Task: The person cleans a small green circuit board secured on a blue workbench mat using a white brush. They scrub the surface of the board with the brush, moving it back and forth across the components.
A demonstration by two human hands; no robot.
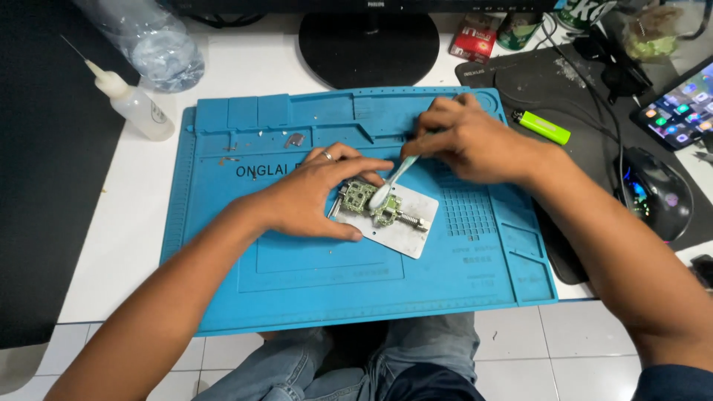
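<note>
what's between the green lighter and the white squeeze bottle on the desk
In the head view, the blue work mat lies between the green lighter and the squeeze bottle, with both hands on it: left hand steadying a circuit board, right hand holding a brush.

This looks like a small electronics repair bench set up at a desk. The landmark is the blue silicone work mat (297, 275) with moulded part compartments, lying on a white desk (126, 215). In the mat's middle sits a white holder plate (405, 234) carrying 2 small green circuit boards (360, 194). Just off the mat's upper left corner stands a needle-tip squeeze bottle (134, 104), with a clear plastic bottle (152, 44) behind it. Directly behind the mat is a round black monitor stand (369, 46). To the mat's right lie a green lighter (542, 126), a black mouse (657, 191) on a dark pad, and a lit phone (679, 108). Pale floor tiles (549, 341) show below the mat's near edge.
</note>
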